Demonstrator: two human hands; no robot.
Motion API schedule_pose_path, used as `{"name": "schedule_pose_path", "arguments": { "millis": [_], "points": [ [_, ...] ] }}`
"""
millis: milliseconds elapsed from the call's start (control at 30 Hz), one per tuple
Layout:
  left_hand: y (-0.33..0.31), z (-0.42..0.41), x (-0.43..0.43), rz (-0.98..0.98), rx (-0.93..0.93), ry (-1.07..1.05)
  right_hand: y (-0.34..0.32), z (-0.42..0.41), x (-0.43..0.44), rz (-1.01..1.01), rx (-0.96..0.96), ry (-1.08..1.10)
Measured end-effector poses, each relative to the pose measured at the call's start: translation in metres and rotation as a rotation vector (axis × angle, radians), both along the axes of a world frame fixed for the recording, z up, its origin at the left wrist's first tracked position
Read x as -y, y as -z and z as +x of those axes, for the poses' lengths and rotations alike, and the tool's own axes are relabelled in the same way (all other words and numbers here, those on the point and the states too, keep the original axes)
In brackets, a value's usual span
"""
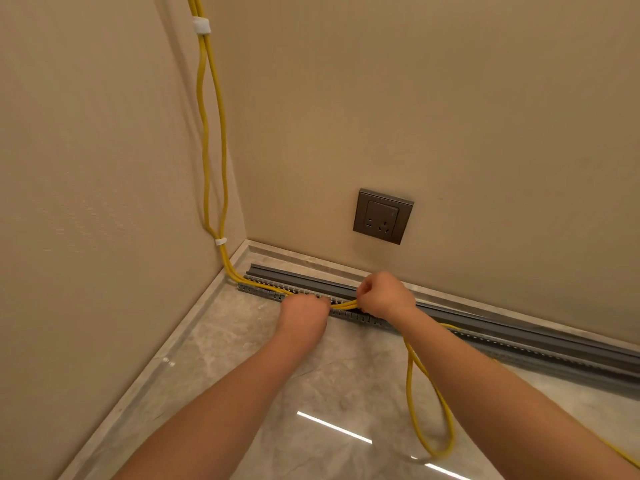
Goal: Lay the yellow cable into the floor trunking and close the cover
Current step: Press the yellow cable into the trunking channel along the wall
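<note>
Nearest, slack cable (412,393) looping loose on the floor (311,393), not yet laid. Further out, left hand (304,311) and right hand (384,294), both fisted on the cable over the open trunking (360,318), pressing it into the slotted channel. Beyond, toward the corner, cable already seated, then climbing the wall under white ties (202,25). Cover (311,280) lying behind, against the skirting, off. Laying step under way, early. Next, probably: feeding slack rightward along the channel before snapping the cover on.
</note>
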State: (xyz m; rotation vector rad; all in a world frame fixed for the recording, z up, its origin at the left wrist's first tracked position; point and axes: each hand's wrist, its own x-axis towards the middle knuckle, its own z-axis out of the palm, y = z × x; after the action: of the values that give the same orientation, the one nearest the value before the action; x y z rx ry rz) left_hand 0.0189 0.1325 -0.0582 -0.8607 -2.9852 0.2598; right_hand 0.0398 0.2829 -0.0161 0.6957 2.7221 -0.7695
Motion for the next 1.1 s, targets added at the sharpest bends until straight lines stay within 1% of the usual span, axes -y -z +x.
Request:
{"name": "schedule_pose_path", "arguments": {
  "millis": [100,167,233,300,367,400,500,600,733,867,1000,1100],
  "points": [
    [0.001,-0.001,0.000,0.033,-0.010,0.002,0.003,0.003,0.003,0.200,-0.023,-0.131],
    [0.000,-0.003,0.001,0.055,-0.025,0.005,0.006,0.005,0.005,0.290,-0.035,-0.214],
    [-0.002,-0.006,0.002,0.077,-0.050,0.035,0.009,0.005,0.005,0.321,-0.053,-0.257],
    [0.000,-0.004,-0.001,0.139,-0.058,0.113,0.010,0.003,0.002,0.283,-0.056,-0.248],
    [0.003,0.004,-0.010,0.217,-0.016,0.180,0.012,0.001,-0.003,0.192,-0.044,-0.211],
    [0.006,0.008,-0.016,0.258,0.019,0.175,0.014,0.000,-0.005,0.141,-0.038,-0.195],
    [0.011,0.010,-0.026,0.348,0.086,0.082,0.021,0.004,-0.012,-0.011,-0.046,-0.172],
    [0.011,0.007,-0.028,0.272,0.073,0.086,0.026,0.008,-0.015,-0.121,-0.110,-0.124],
    [0.001,0.007,-0.035,0.189,0.064,0.089,0.025,0.014,-0.016,-0.318,-0.163,0.150],
    [-0.006,0.005,-0.042,0.121,0.083,0.079,0.020,0.032,-0.019,-0.457,-0.189,0.344],
    [-0.009,0.007,-0.046,0.077,0.087,0.065,0.017,0.057,-0.018,-0.763,-0.215,0.573],
    [-0.010,0.009,-0.047,0.057,0.074,0.066,0.011,0.068,-0.012,-1.032,-0.126,0.663]
  ]
}}
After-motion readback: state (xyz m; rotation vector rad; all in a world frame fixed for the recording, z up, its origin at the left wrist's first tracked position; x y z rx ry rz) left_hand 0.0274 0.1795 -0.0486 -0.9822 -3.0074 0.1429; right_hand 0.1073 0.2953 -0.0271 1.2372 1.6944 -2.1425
